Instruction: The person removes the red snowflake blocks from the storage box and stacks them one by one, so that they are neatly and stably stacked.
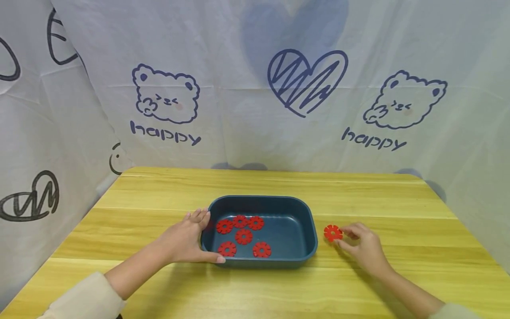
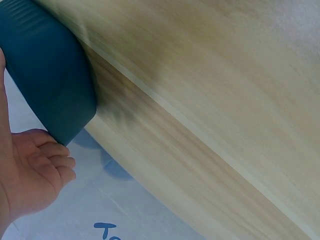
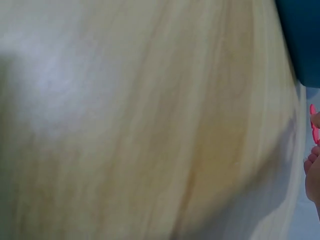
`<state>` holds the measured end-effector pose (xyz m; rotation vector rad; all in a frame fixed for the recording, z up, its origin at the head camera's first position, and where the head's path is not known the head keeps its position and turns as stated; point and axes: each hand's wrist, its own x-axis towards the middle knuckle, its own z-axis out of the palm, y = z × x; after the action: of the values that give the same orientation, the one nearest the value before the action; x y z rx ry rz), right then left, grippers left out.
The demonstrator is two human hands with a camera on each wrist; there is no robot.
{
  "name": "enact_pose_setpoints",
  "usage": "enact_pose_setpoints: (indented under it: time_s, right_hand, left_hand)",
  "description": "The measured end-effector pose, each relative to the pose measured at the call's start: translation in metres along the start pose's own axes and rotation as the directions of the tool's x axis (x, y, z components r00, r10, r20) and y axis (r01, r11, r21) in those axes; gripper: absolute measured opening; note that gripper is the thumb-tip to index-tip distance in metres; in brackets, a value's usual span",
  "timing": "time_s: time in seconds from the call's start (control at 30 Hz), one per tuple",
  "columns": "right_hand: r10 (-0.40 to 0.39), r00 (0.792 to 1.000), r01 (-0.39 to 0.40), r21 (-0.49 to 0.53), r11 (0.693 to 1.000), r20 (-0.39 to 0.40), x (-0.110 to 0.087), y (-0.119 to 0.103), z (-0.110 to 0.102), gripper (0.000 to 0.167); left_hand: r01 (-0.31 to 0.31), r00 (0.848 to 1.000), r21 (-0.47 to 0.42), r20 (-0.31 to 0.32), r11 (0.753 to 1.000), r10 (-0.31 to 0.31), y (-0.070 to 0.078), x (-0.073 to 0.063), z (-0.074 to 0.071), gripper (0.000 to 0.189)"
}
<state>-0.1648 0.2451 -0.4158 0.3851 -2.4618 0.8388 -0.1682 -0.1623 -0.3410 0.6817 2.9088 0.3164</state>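
Observation:
In the head view a dark blue-green rectangular basin stands upright on the table, with several red notched plastic snowflake discs lying flat on its floor, mostly toward the left. My left hand holds the basin's left end, thumb along the front rim and fingers at the back left. Its curled fingers show beside the basin wall in the left wrist view. To the right of the basin, my right hand pinches one more red snowflake disc by its edge. A sliver of that disc shows in the right wrist view.
A yellow wood-grain table carries everything. Behind and to the left hangs a white cloth printed with hearts, bear faces and lettering. The basin's raised walls surround the discs inside.

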Motion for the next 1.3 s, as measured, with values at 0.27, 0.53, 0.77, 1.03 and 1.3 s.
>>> enact_pose_setpoints:
  time_s: [0.27, 0.53, 0.77, 1.03, 1.3]
  right_hand:
    - [0.122, 0.99, -0.121, -0.018, 0.993, 0.067, -0.005, 0.007, 0.002, 0.022]
    - [0.153, 0.984, -0.153, -0.008, 0.988, 0.092, -0.008, 0.009, 0.002, 0.02]
    - [0.205, 0.97, -0.207, -0.003, 0.978, 0.128, -0.006, 0.01, 0.001, 0.021]
    - [0.229, 0.958, -0.231, -0.007, 0.973, 0.175, -0.006, 0.009, -0.002, 0.024]
    - [0.156, 0.983, -0.163, 0.071, 0.984, 0.096, 0.003, 0.004, -0.012, 0.023]
  left_hand:
    - [-0.014, 1.0, 0.002, -0.009, 1.0, 0.014, 0.0, 0.0, 0.0, 0.113]
    - [-0.027, 1.0, 0.013, -0.01, 1.0, 0.027, 0.001, -0.001, -0.003, 0.114]
    - [-0.022, 1.0, 0.01, -0.01, 1.0, 0.022, 0.0, 0.0, -0.003, 0.113]
    - [-0.024, 1.0, 0.006, -0.014, 1.0, 0.024, 0.0, 0.0, -0.002, 0.113]
    - [-0.007, 1.0, -0.009, -0.009, 1.0, 0.007, -0.001, 0.0, 0.0, 0.114]
